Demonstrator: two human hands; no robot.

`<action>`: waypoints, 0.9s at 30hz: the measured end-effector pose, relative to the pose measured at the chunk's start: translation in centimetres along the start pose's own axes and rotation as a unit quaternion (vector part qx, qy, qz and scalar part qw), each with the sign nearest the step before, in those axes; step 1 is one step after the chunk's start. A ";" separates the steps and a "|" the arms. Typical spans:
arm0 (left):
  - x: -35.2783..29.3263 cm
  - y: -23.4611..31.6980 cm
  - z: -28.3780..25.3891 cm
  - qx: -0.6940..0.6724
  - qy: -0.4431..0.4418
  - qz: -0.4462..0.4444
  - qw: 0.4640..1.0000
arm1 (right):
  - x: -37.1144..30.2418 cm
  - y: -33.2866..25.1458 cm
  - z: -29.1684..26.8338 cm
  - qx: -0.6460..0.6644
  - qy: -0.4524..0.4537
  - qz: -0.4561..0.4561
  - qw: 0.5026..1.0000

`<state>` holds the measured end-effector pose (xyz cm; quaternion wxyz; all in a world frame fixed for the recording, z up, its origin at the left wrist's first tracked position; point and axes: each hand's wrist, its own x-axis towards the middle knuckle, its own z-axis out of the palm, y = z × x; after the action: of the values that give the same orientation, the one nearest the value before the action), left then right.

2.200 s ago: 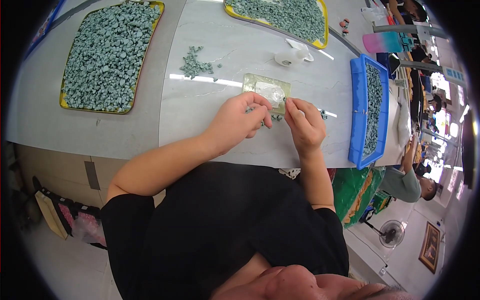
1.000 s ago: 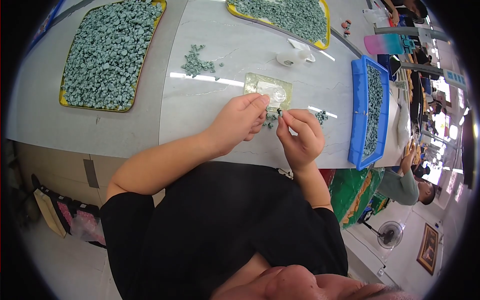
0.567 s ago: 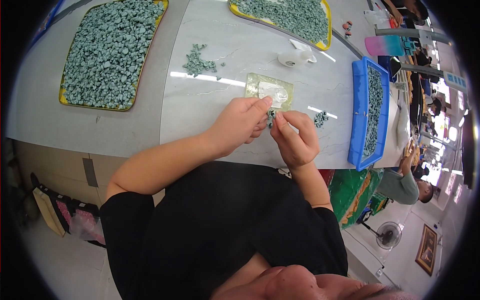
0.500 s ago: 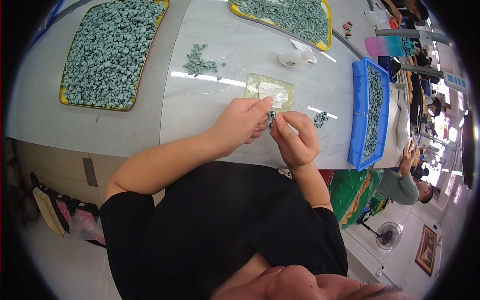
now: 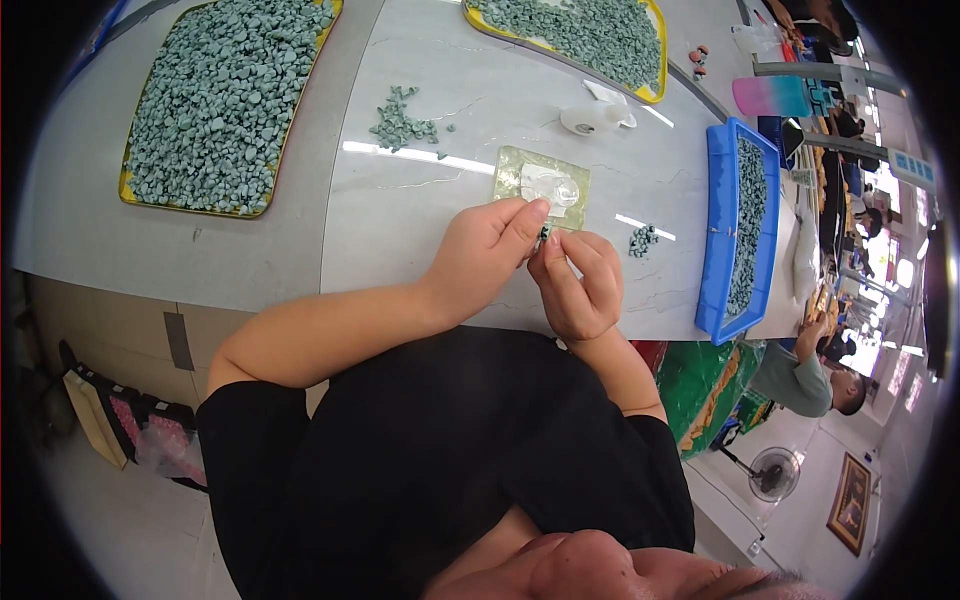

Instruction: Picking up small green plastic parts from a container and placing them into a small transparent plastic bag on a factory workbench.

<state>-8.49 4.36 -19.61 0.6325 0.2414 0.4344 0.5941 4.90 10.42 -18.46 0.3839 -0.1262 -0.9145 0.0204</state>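
My left hand [image 5: 487,250] is closed, thumb pressed on curled fingers. Close against it, my right hand [image 5: 583,287] pinches with thumb and forefinger. Between the fingertips shows a small dark green piece [image 5: 545,232], mostly hidden, so its exact kind is unclear. Just beyond the hands lies a yellowish translucent square slab [image 5: 508,172], bearing a white sheet and a clear round blob [image 5: 565,190]. Right of my right hand sits a little cluster of green pieces [image 5: 642,240]. A looser pile of green pieces [image 5: 402,122] lies farther left.
Yellow-rimmed trays full of green pieces stand at left [image 5: 262,208] and far side [image 5: 655,95]. A blue bin [image 5: 715,240] holds more at right. A white bottle [image 5: 590,118] lies behind the slab. Beyond the bin are a pink-and-blue cup [image 5: 770,96] and a seated person [image 5: 795,380].
My right hand has moved slightly left and closer to my left hand. The green piece between them is more covered by fingers now.
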 end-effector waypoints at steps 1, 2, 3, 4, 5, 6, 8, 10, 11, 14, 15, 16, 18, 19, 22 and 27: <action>0.0 -0.2 0.0 0.027 0.011 0.019 0.999 | 0.0 0.0 0.1 -0.008 0.003 -0.007 1.000; -0.1 -0.4 -0.1 0.053 0.021 0.037 0.998 | -0.1 0.0 0.1 -0.008 0.003 -0.007 1.000; -0.1 -0.4 -0.1 0.053 0.021 0.037 0.998 | -0.3 0.1 0.2 0.000 0.005 -0.008 1.000; -0.1 -0.4 -0.1 0.066 0.019 0.050 0.996 | -0.3 0.2 0.3 0.009 0.008 -0.010 1.000; -0.1 -0.3 -0.1 0.079 0.017 0.062 0.995 | -0.4 0.2 0.3 0.010 0.008 -0.011 1.000; -0.1 -0.3 -0.1 0.079 0.017 0.063 0.995 | -0.4 0.2 0.3 0.055 0.023 0.038 0.997; -0.1 -0.2 -0.1 0.086 -0.003 0.071 0.994 | -0.3 0.0 0.3 0.100 0.038 0.087 0.990; -0.2 0.0 -0.2 0.066 -0.009 0.048 0.997 | 0.1 -0.2 0.2 0.131 0.040 0.151 0.979; -0.2 0.2 -0.2 0.047 -0.014 0.024 0.999 | 0.0 -0.2 0.2 0.131 0.040 0.151 0.979; -0.1 0.7 -0.2 -0.005 -0.026 -0.045 0.999 | -0.2 0.0 0.3 0.122 0.040 0.153 0.980; -0.2 0.8 -0.2 -0.004 -0.027 -0.045 0.999 | -0.3 0.0 0.3 0.119 0.042 0.165 0.978; -0.4 1.1 -0.1 -0.015 -0.036 -0.044 0.998 | -0.3 0.1 0.2 0.117 0.043 0.177 0.976; -0.4 1.1 -0.1 -0.025 -0.045 -0.044 0.998 | -0.2 0.3 0.0 0.114 0.043 0.179 0.976; -0.4 0.8 -0.2 0.022 -0.049 -0.010 0.998 | -0.2 0.3 -0.1 0.111 0.043 0.183 0.976; -0.4 0.8 0.0 0.093 -0.052 0.038 0.994 | -0.4 0.3 -0.4 0.117 0.039 0.206 0.971; -0.4 0.7 -0.2 0.122 -0.058 0.026 0.990 | -0.8 0.4 -0.7 0.151 0.022 0.241 0.959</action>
<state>-8.98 4.11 -19.02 0.6067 0.3621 0.4601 0.5377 6.03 10.58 -18.53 0.4027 -0.2838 -0.8345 0.2468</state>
